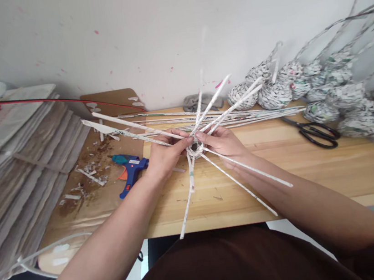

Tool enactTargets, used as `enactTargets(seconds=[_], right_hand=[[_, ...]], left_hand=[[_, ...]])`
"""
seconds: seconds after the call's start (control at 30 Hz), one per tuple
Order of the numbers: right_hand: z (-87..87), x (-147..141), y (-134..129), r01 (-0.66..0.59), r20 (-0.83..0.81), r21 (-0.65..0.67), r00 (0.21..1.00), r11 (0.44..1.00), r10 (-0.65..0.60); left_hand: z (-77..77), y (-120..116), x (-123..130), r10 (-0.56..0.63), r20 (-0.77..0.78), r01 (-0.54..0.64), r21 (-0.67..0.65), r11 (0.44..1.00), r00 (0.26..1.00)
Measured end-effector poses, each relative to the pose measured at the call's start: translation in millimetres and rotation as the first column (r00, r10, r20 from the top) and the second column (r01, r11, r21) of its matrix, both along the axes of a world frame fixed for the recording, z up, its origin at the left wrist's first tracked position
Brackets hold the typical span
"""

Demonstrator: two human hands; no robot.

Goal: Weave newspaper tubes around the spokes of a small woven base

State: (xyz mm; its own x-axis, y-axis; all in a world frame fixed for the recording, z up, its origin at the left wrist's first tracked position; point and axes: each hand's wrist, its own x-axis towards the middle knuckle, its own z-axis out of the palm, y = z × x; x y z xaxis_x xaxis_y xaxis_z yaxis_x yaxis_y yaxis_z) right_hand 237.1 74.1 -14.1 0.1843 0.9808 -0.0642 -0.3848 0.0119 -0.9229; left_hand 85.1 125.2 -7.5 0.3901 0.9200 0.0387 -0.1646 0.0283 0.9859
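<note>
Between my hands, above the wooden table, is a small woven piece of rolled paper strips (195,151) with a dark hole in its middle. Several white paper sticks fan out from it on all sides. My left hand (170,149) pinches its left edge, thumb on top near the hole. On the opposite edge, my right hand (220,142) is closed with its thumb pressed beside the left thumb. The undersides of both hands' grips are hidden. Behind the hands lies a bundle of long paper sticks (256,115) on the table.
A blue glue gun (131,170) lies left of my left hand, near paper scraps (91,175). Tall newspaper stacks (22,171) stand at far left. Black scissors (317,134) and several woven paper balls (321,90) are on the right. A grey cloth (202,102) rests by the wall.
</note>
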Motion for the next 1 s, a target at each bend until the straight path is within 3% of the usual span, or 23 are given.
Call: enactTargets(seconds=[0.17, 0.37, 0.53, 0.87, 1.0], right_hand=[[-4.9, -2.5, 1.3, 0.031, 0.001, 0.062, 1.0, 0.998, -0.031], [5.5, -5.7, -4.4, 0.054, 0.009, 0.016, 0.999, 0.998, -0.054], [9.2, -7.2, -4.8, 0.034, -0.011, 0.007, 0.999, 0.999, -0.034], [12.2, -4.0, -4.2, 0.023, -0.036, -0.029, 0.999, 0.999, -0.024], [9.6, -3.7, -3.3, 0.013, 0.08, 0.017, 0.997, 1.0, -0.014]], left_hand=[[-2.1, 0.0, 1.5, 0.038, 0.037, -0.037, -0.029, 0.999, 0.999], [-4.4, 4.6, -2.4, 0.108, -0.063, -0.101, 0.099, 0.99, 0.992], [2.1, 2.8, -5.2, 0.042, -0.158, -0.017, 0.154, 0.988, 0.987], [13.4, -7.1, -2.5, 0.118, -0.242, -0.052, 0.263, 0.963, 0.963], [11.1, -2.6, -4.7, 0.165, -0.243, -0.097, 0.27, 0.958, 0.956]])
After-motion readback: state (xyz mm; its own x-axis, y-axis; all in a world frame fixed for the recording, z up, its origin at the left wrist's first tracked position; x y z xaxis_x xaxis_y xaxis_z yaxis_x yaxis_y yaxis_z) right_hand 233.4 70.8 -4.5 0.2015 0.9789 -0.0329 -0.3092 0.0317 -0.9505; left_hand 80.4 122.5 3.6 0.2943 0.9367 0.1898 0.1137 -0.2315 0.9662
